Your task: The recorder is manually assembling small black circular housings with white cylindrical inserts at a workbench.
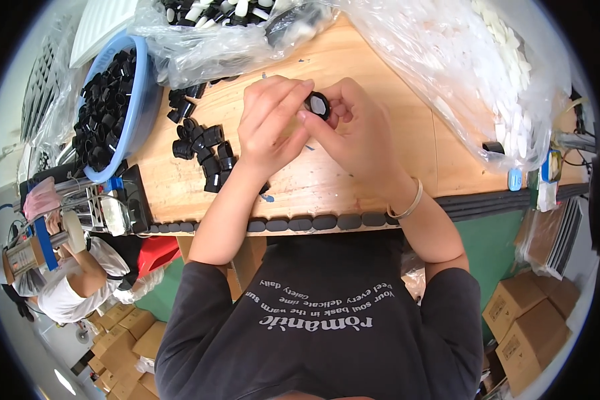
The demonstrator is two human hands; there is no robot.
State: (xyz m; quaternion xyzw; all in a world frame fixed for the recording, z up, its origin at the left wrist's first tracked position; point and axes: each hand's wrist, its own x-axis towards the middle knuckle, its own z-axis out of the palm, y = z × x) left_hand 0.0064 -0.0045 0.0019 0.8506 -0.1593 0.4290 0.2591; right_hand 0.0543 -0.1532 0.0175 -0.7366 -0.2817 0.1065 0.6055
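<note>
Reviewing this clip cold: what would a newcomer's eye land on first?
Both hands meet mid-table, the left hand and right hand pinching a small black cap. Left of them, loose black caps lie scattered beside a blue basin heaped with more. A clear bag of white pieces bulges at the right.

Both hands meet over the middle of the wooden workbench (353, 73). The left hand (270, 123) and the right hand (357, 130) pinch one small black cap (318, 105) between their fingertips, its glossy face turned up. Just left of the left hand lies a loose cluster of black caps (203, 150) on the bench — beyond it, a blue basin (147, 110) heaped with more. Clear plastic bags sit at the far edge: one with black-and-white parts (227, 30), one with white pieces (500, 73). A bangle (410, 203) circles the right wrist.
</note>
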